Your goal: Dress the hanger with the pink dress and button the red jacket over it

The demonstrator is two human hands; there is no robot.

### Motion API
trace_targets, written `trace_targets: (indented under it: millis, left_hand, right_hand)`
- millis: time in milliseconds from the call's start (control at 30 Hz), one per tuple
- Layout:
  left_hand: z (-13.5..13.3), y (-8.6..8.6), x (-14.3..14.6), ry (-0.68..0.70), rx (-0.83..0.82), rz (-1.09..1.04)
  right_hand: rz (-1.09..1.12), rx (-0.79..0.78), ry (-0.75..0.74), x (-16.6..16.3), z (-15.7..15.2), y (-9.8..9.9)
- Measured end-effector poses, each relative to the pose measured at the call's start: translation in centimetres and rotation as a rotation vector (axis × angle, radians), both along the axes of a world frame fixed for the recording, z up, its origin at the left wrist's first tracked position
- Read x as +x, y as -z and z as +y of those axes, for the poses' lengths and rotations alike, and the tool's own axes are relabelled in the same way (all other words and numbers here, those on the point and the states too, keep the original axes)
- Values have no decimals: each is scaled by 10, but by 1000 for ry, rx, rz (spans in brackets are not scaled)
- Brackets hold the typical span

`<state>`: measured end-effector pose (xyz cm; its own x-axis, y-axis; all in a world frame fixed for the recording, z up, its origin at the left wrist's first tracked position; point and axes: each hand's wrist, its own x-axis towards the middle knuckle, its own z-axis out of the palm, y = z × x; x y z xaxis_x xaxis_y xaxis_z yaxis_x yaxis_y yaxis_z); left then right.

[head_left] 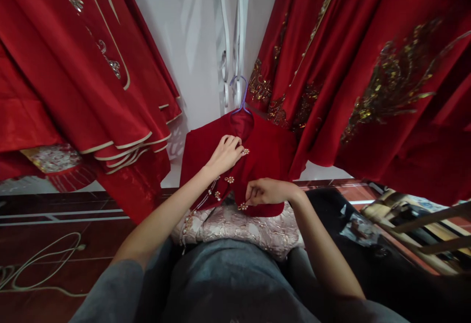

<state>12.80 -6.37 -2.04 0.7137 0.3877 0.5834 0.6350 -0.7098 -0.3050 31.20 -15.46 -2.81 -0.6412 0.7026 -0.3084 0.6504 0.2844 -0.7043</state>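
Observation:
A short red jacket (pixel 272 151) hangs on a purple hanger (pixel 241 101) in front of me, its front edges apart at the bottom. My left hand (pixel 226 154) has its fingers bent over the front edge just below the neckline, beside a beaded flower-shaped button (pixel 245 151). Lower down, my right hand (pixel 267 190) pinches the other front edge near a second flower-shaped button (pixel 243 207). Further ornaments, among them a flower-shaped trim (pixel 229 180), sit between the hands. A beaded string (pixel 208 194) hangs down the left side. My fingertips are partly hidden.
Pink-beige brocade cloth (pixel 253 227) lies over my lap. Long red gowns (pixel 121 102) hang at the left, and sequinned red gowns (pixel 331 68) at the right. A pale cable (pixel 47 249) coils on the floor; a clear plastic packet (pixel 360 230) rests on something black.

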Motion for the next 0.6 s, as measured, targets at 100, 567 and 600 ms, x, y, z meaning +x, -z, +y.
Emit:
trace_targets:
  millis: [100,567,600]
  left_hand:
    - [7,-6,3,-50,38,50]
    - [-1,-22,-1,197,-175,-37]
    - [-2,-24,-1,200,-154,-36]
  right_hand:
    - [23,16,10,7,-2,-5]
    - [116,79,34,9,-2,-7]
    - [132,85,38,9,-2,-7]
